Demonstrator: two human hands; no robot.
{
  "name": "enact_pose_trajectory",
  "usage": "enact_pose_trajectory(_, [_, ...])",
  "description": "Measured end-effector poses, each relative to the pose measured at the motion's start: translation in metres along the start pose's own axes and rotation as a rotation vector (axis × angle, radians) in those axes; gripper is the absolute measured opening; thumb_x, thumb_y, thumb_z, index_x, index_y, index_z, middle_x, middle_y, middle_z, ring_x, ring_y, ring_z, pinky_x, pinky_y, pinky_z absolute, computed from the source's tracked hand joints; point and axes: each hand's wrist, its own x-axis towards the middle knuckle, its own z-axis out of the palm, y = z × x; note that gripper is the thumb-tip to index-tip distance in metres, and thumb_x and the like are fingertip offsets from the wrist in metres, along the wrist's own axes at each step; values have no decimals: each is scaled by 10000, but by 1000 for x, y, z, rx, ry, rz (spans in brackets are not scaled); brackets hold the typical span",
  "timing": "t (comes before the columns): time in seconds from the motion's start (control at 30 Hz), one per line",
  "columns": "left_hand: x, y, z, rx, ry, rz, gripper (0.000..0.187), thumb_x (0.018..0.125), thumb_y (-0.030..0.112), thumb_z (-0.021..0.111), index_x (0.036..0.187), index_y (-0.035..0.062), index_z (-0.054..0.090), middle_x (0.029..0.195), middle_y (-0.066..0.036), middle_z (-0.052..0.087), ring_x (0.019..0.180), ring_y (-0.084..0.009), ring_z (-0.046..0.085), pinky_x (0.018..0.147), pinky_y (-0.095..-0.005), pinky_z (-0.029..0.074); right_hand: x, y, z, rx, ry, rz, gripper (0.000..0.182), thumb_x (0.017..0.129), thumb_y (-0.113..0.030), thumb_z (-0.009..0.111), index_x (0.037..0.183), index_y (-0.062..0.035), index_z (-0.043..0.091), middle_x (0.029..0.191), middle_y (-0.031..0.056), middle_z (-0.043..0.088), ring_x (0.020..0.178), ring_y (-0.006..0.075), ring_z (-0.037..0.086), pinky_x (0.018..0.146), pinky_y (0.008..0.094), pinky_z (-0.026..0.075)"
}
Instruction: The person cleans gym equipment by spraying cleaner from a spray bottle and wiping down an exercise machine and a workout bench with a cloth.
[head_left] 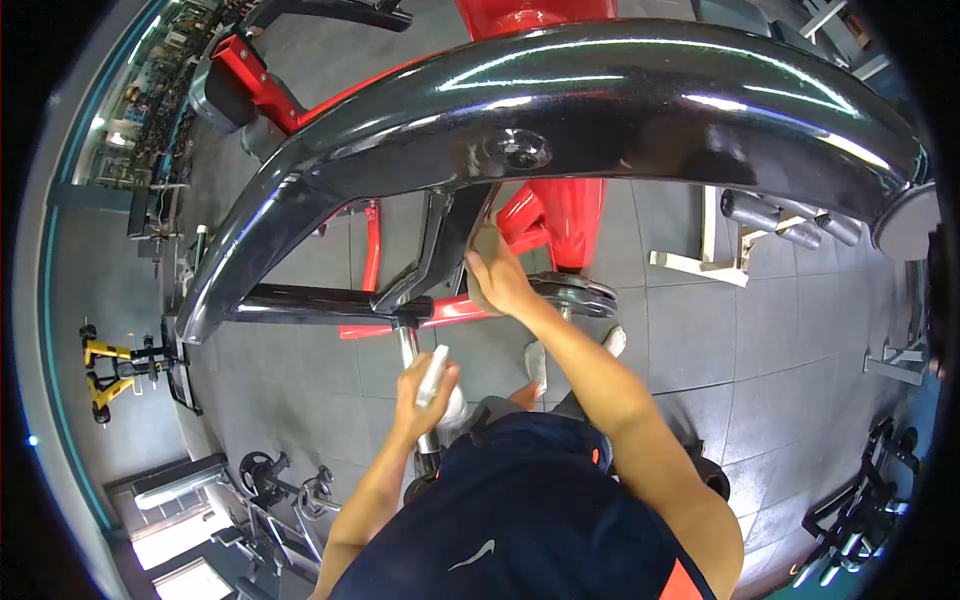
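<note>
My left hand (410, 400) is closed around a white spray bottle (434, 376), whose pale head points up and away from me. A lower white part of it shows beside my fingers. Reaching further forward, my right hand (497, 275) presses against the black upright bracket (440, 240) under the curved frame. Its fingers are bent in, and whether a cloth lies under them I cannot make out. Above both hands arches the thick glossy black tube (600, 110) of a gym machine. A chrome post (408, 345) stands close to my left hand.
Red machine parts (575, 220) and a dark weight plate (575, 292) sit beyond my right hand. A black horizontal bar (310, 303) runs to the left. A white rack (710, 260) stands on the right, a yellow and black machine (110, 365) at far left. Grey tiles (690, 330) cover the floor.
</note>
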Motion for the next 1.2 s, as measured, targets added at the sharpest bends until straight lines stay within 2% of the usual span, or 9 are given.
enact_pose_trajectory(0.13, [55, 10, 30, -11, 115, 239, 109, 872, 75, 695, 874, -30, 665, 842, -169, 623, 741, -320, 606, 693, -412, 493, -67, 9, -36, 646, 253, 1000, 587, 1011, -506, 523, 1211, 40, 604, 1063, 89, 585, 774, 170, 512, 622, 416, 408])
enact_pose_trajectory(0.2, [82, 7, 46, 26, 127, 339, 123, 881, 93, 687, 866, -26, 658, 836, -186, 621, 738, -353, 603, 682, -435, 487, -89, 15, -69, 973, 527, 875, 676, 971, -548, 572, 1401, -31, 499, 1399, 112, 546, 1299, 239, 496, 1106, 399, 379])
enact_pose_trajectory(0.53, [135, -3, 103, 186, 74, 252, 226, 910, 193, 648, 845, -21, 619, 814, -227, 603, 751, -437, 599, 667, -506, 474, -114, -22, -165, 867, 920, 795, 623, 1013, -479, 527, 1394, 10, 480, 1331, 133, 575, 1214, 269, 555, 1070, 402, 423])
enact_pose_trajectory(0.67, [106, -16, 82, 197, 58, 236, 221, 907, 188, 654, 843, -19, 612, 784, -205, 586, 750, -415, 601, 678, -507, 476, -90, -16, -114, 200, 534, 352, 386, 987, -324, 551, 1106, 39, 610, 1045, 148, 660, 962, 336, 624, 914, 478, 481])
enact_pose_trajectory(0.73, [79, -20, 66, 113, 37, 157, 210, 905, 183, 660, 860, -16, 614, 780, -192, 584, 738, -397, 598, 671, -499, 472, -39, -14, -101, -279, 97, -62, 380, 856, -236, 647, 1126, 31, 617, 1227, 234, 589, 1158, 423, 539, 1020, 517, 412])
enact_pose_trajectory(0.8, [52, -38, 52, 170, -42, 134, 240, 910, 220, 698, 857, 13, 589, 732, -144, 592, 641, -313, 611, 615, -419, 479, 19, 2, -81, -648, -9, -431, 445, 809, -333, 676, 1093, 9, 669, 1340, 165, 555, 1271, 316, 500, 1000, 479, 425])
enact_pose_trajectory(0.97, [-20, -59, 34, 229, -65, 143, 162, 908, 169, 694, 883, 18, 640, 771, -157, 609, 689, -333, 629, 625, -424, 481, 88, 2, -43, -901, -714, -154, 612, 867, -412, 638, 1338, -25, 582, 1436, 117, 527, 1358, 259, 455, 1089, 434, 368])
enact_pose_trajectory(1.07, [-49, -67, 27, 233, -109, -80, 150, 898, 151, 696, 871, 11, 650, 826, -177, 629, 744, -373, 642, 657, -441, 496, 24, 31, -32, -843, -106, -364, 648, 845, -410, 664, 1372, -45, 571, 1498, 87, 483, 1439, 260, 356, 1169, 453, 302])
enact_pose_trajectory(1.2, [-75, -78, 20, 189, -31, -168, 176, 910, 179, 697, 862, 13, 665, 741, -137, 597, 654, -293, 622, 602, -403, 470, -67, 60, 29, -425, 63, -29, 593, 863, -274, 670, 1357, 27, 540, 1458, 173, 488, 1390, 376, 385, 1138, 509, 347])
